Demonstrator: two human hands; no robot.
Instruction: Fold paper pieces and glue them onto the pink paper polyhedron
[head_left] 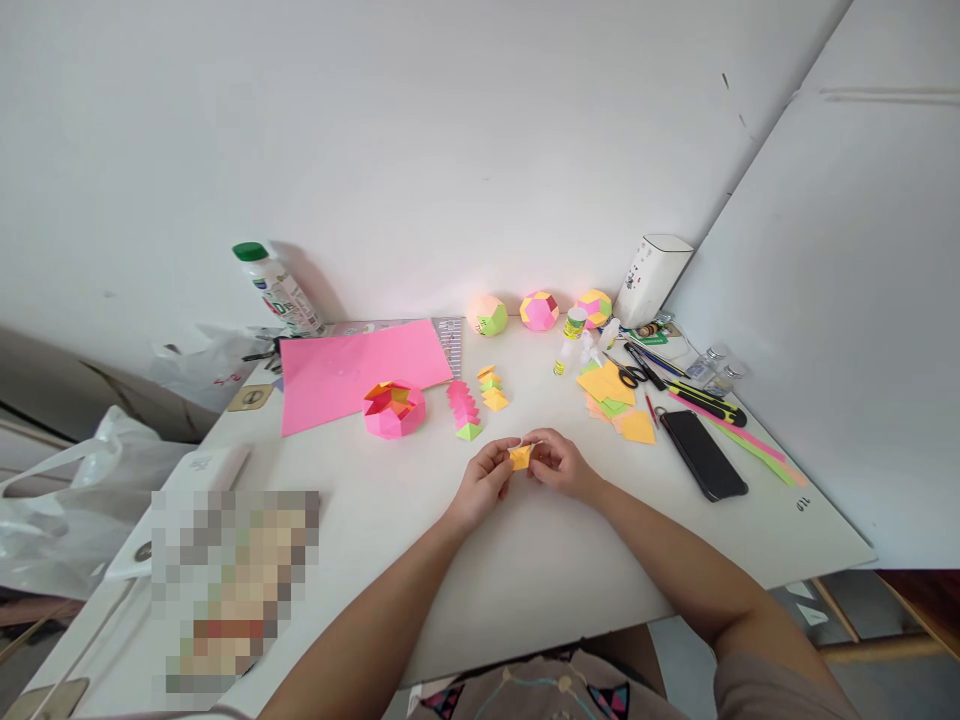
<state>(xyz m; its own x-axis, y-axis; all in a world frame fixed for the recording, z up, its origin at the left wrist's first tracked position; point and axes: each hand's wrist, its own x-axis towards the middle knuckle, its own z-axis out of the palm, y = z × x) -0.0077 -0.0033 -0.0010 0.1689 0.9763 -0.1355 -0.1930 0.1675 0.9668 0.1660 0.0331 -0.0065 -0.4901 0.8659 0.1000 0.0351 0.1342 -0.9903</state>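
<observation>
A small folded orange paper piece [520, 459] is held up between both hands near the middle of the table. My left hand [484, 482] pinches its left side, and my right hand [559, 463] grips the right side with bent fingers. Just beyond lie a row of pink folded pieces [462, 403] ending in a green one, and a shorter row of orange and green pieces [492, 388]. To the left sits a pink paper ball with an open top [394, 411], orange inside.
Three finished paper balls [539, 311] stand by the wall. A pink sheet [352, 375] and white bottle [279, 290] are back left. At right are orange sheets [606, 384], scissors [628, 375], a yellow-black cutter [705, 402] and a black phone case [703, 455].
</observation>
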